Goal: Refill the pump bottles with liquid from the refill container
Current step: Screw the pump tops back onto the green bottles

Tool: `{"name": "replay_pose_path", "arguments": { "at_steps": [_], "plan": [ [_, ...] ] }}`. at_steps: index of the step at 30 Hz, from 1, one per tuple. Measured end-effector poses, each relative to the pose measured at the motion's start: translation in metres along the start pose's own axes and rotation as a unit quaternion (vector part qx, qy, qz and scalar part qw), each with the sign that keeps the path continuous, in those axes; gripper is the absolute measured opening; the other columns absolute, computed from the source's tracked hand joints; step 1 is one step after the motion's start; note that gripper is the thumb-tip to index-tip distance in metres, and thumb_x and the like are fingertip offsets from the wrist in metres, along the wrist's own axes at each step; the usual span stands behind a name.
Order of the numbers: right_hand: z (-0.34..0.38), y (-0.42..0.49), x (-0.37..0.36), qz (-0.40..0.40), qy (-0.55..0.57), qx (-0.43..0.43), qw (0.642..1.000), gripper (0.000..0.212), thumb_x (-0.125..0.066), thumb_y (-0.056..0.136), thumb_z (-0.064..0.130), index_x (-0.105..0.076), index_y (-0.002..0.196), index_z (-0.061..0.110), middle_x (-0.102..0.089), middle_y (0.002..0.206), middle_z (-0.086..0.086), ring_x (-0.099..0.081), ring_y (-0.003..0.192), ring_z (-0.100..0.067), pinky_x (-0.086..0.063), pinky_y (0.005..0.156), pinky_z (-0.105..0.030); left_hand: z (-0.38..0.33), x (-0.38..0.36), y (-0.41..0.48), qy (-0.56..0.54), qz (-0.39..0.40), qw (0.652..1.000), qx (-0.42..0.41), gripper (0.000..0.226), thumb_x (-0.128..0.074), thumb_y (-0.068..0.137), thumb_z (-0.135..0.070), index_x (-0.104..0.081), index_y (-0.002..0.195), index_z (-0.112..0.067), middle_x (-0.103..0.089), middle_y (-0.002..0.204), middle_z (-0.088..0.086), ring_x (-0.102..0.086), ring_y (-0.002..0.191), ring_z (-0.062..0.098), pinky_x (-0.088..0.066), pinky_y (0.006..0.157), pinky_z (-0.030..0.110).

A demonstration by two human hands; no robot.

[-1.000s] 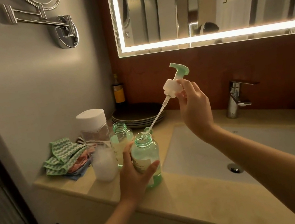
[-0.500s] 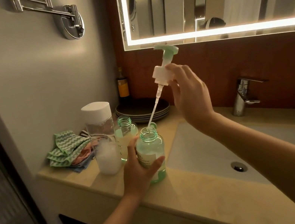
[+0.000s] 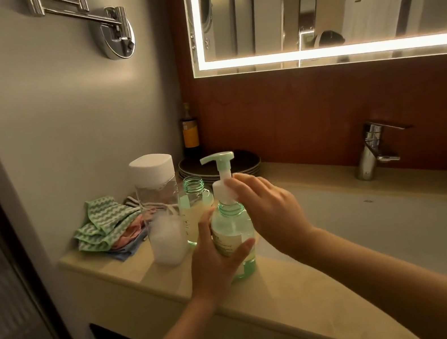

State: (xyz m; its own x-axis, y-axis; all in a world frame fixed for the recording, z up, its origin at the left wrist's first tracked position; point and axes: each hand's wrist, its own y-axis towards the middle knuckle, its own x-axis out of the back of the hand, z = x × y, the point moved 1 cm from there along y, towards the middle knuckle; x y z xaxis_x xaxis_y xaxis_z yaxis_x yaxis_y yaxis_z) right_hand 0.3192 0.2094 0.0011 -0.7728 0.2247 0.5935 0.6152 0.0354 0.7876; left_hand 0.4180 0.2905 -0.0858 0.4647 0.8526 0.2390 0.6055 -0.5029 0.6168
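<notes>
A green pump bottle [image 3: 234, 228] stands upright on the beige counter [image 3: 284, 302], left of the sink. My left hand [image 3: 218, 263] grips its body. The pump head [image 3: 222, 178], green spout over a white collar, sits just above the threaded neck with its tube down inside the bottle. My right hand [image 3: 267, 206] pinches the white collar. Behind it stands a second green bottle [image 3: 194, 207] with an open neck and no pump. The clear refill container [image 3: 160, 210] with a white cap stands to the left, holding whitish liquid in its lower part.
Folded cloths [image 3: 109, 225] lie at the counter's left end. Dark plates [image 3: 245, 162] are stacked at the back, with a dark bottle [image 3: 190, 130] in the corner. The sink basin [image 3: 374, 220] and chrome tap [image 3: 374, 151] fill the right side. A lit mirror [image 3: 335, 0] hangs above.
My right hand has lowered the pump head from high above the bottle, sliding its tube down into the neck. My left hand has kept its hold on the bottle.
</notes>
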Motion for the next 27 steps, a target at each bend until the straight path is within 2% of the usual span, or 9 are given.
{"name": "replay_pose_path", "arguments": {
  "at_steps": [5, 7, 9, 11, 13, 16, 21, 24, 27],
  "plan": [
    [-0.002, -0.018, -0.007, 0.019, 0.01, 0.007, 1.0, 0.058, -0.077, 0.071, 0.009, -0.053, 0.123, 0.002, -0.062, 0.119, -0.016, -0.064, 0.1, -0.03, -0.059, 0.067, -0.036, 0.0, 0.0, 0.0, -0.01, 0.004, 1.0, -0.002, 0.083, -0.069, 0.065, -0.055, -0.032, 0.132, -0.023, -0.054, 0.119, -0.007, -0.055, 0.1, 0.003, -0.044, 0.076, 0.004],
    [-0.002, -0.022, -0.009, 0.013, 0.029, 0.012, 0.999, 0.049, -0.071, 0.077, 0.012, -0.053, 0.122, 0.004, -0.062, 0.119, -0.016, -0.064, 0.1, -0.03, -0.059, 0.069, -0.037, 0.002, -0.001, 0.0, -0.011, 0.009, 1.0, 0.001, 0.084, -0.068, 0.066, -0.054, -0.032, 0.134, -0.022, -0.053, 0.121, -0.006, -0.054, 0.102, 0.003, -0.043, 0.077, 0.004],
    [-0.001, -0.021, -0.009, -0.011, 0.089, -0.045, 0.995, 0.034, -0.059, 0.086, 0.02, -0.056, 0.117, 0.006, -0.062, 0.116, -0.012, -0.064, 0.098, -0.026, -0.058, 0.071, -0.034, 0.004, -0.002, 0.0, -0.012, 0.013, 1.0, 0.011, 0.085, -0.069, 0.065, -0.054, -0.032, 0.135, -0.022, -0.053, 0.123, -0.006, -0.053, 0.105, 0.005, -0.043, 0.079, 0.004],
    [0.001, -0.014, -0.01, -0.024, 0.192, -0.183, 0.964, 0.035, -0.054, 0.089, 0.033, -0.052, 0.116, 0.012, -0.061, 0.115, -0.005, -0.062, 0.097, -0.018, -0.054, 0.074, -0.027, 0.005, -0.002, 0.0, -0.018, 0.015, 0.999, 0.023, 0.087, -0.069, 0.062, -0.056, -0.034, 0.135, -0.023, -0.054, 0.123, -0.008, -0.053, 0.107, 0.004, -0.043, 0.079, 0.004],
    [0.003, -0.006, -0.013, 0.033, 0.288, -0.284, 0.914, 0.047, -0.057, 0.086, 0.041, -0.045, 0.124, 0.017, -0.055, 0.123, 0.001, -0.055, 0.106, -0.013, -0.049, 0.085, -0.027, 0.005, -0.002, 0.0, -0.028, 0.016, 0.999, 0.029, 0.088, -0.067, 0.06, -0.06, -0.035, 0.133, -0.024, -0.055, 0.121, -0.011, -0.053, 0.107, 0.002, -0.043, 0.079, 0.005],
    [0.004, 0.002, -0.019, 0.138, 0.381, -0.296, 0.865, 0.047, -0.054, 0.089, 0.035, -0.043, 0.132, 0.019, -0.054, 0.124, 0.002, -0.052, 0.114, -0.014, -0.046, 0.087, -0.023, 0.004, -0.002, 0.0, -0.03, 0.011, 0.999, 0.024, 0.088, -0.066, 0.059, -0.062, -0.037, 0.132, -0.024, -0.055, 0.117, -0.013, -0.053, 0.104, -0.001, -0.042, 0.079, 0.005],
    [0.007, -0.001, -0.02, 0.053, 0.274, -0.301, 0.912, 0.043, -0.064, 0.08, 0.042, -0.056, 0.114, 0.017, -0.063, 0.104, 0.005, -0.058, 0.092, -0.01, -0.047, 0.07, -0.018, 0.007, -0.002, -0.001, -0.03, 0.013, 0.999, 0.024, 0.086, -0.068, 0.059, -0.059, -0.038, 0.132, -0.023, -0.057, 0.117, -0.01, -0.055, 0.104, 0.003, -0.045, 0.079, 0.009],
    [0.007, 0.003, -0.018, 0.04, 0.194, -0.314, 0.929, 0.048, -0.071, 0.067, 0.055, -0.048, 0.093, 0.022, -0.059, 0.087, 0.006, -0.054, 0.075, -0.01, -0.047, 0.061, -0.025, 0.006, -0.002, -0.001, -0.031, 0.013, 0.999, 0.03, 0.083, -0.066, 0.059, -0.061, -0.038, 0.128, -0.028, -0.056, 0.113, -0.015, -0.055, 0.102, 0.002, -0.045, 0.077, 0.008],
    [0.005, 0.009, -0.018, 0.081, 0.198, -0.304, 0.928, 0.055, -0.067, 0.068, 0.058, -0.046, 0.102, 0.02, -0.056, 0.097, 0.005, -0.052, 0.083, -0.012, -0.047, 0.067, -0.027, 0.005, -0.002, -0.001, -0.023, 0.011, 0.999, 0.026, 0.082, -0.065, 0.059, -0.066, -0.036, 0.128, -0.032, -0.056, 0.114, -0.014, -0.056, 0.102, 0.002, -0.048, 0.08, 0.014]
  ]
}}
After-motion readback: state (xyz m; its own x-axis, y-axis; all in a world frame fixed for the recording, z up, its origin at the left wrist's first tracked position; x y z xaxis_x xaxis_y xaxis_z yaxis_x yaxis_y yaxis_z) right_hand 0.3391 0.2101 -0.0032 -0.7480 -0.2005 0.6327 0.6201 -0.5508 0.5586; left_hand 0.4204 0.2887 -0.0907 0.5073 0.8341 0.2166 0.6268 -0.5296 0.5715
